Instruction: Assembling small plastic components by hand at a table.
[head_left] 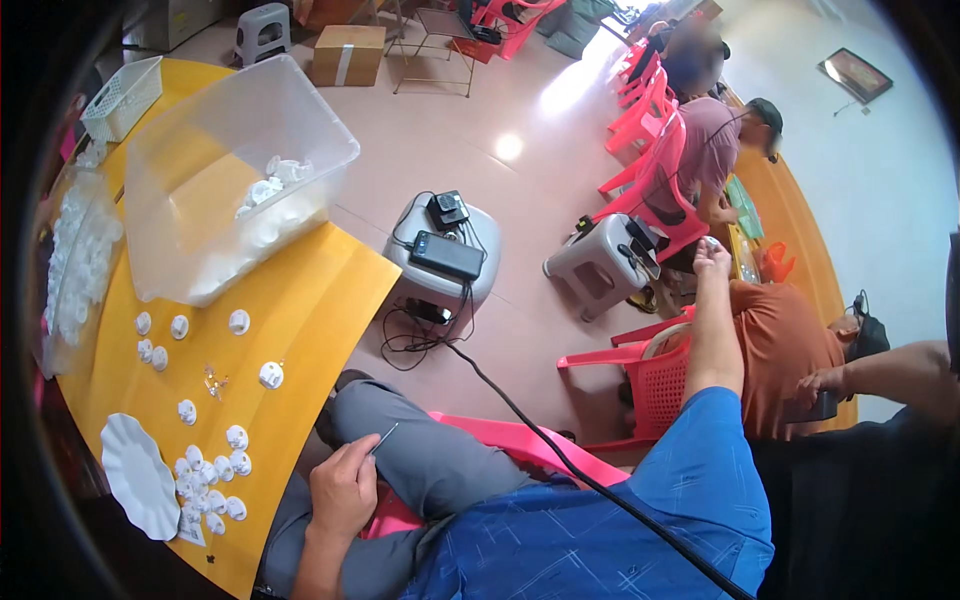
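Note:
My left hand [343,490] rests over my lap beside the table edge, fingers closed around a thin metal-shafted tool [384,438] whose tip points up and away. My right hand [711,262] is stretched far out to the right, its fingers closed on a small white piece [712,242], mostly hidden by them. On the yellow table [330,290] to my left lie several round white plastic parts [213,473], most in a cluster and others scattered. Small metal bits [213,382] lie between them. A white wavy-edged dish [140,478] sits by the cluster.
A clear plastic bin [240,130] with white parts stands on the table, next to a bag of translucent parts [78,270]. A black cable [560,450] crosses my body from a stool [445,290] holding a power bank [447,256]. Co-workers [785,335] sit on pink chairs to the right.

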